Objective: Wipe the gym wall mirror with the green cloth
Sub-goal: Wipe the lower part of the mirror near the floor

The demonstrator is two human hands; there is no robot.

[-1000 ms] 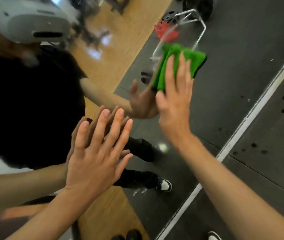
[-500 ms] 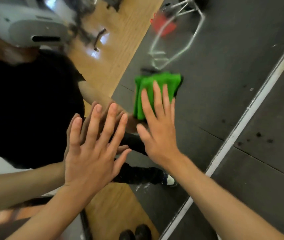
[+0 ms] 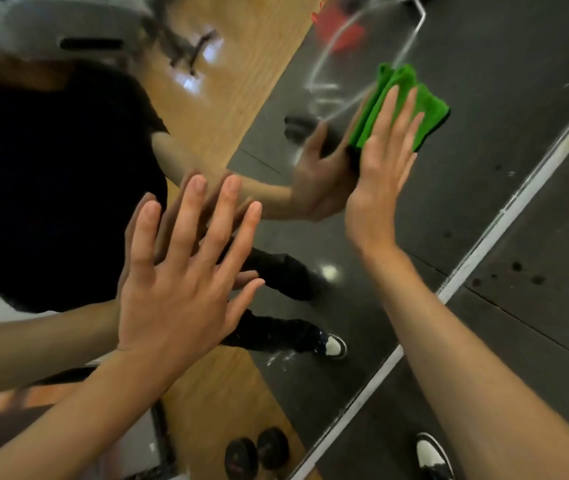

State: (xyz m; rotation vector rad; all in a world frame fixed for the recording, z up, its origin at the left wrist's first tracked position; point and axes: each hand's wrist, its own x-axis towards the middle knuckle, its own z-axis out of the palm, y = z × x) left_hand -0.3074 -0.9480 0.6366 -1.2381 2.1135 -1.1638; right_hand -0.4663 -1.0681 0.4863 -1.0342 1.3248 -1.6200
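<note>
Green cloth (image 3: 399,102) pressed to the gym wall mirror (image 3: 484,57) by the right hand (image 3: 378,178).
Right hand: fingers straight, laid over the folded cloth and pressing it to the glass; no finger curls round it. The cloth sits on the mirror near the white edge strip (image 3: 518,199), apart from it. Left hand (image 3: 179,289): released, fingers straight and spread, palm set against the glass, well apart from the cloth, holding nothing. Each hand meets its reflection at the glass. A black-and-white shoe (image 3: 434,455) stands on the dark rubber floor (image 3: 553,306) near the strip.
</note>
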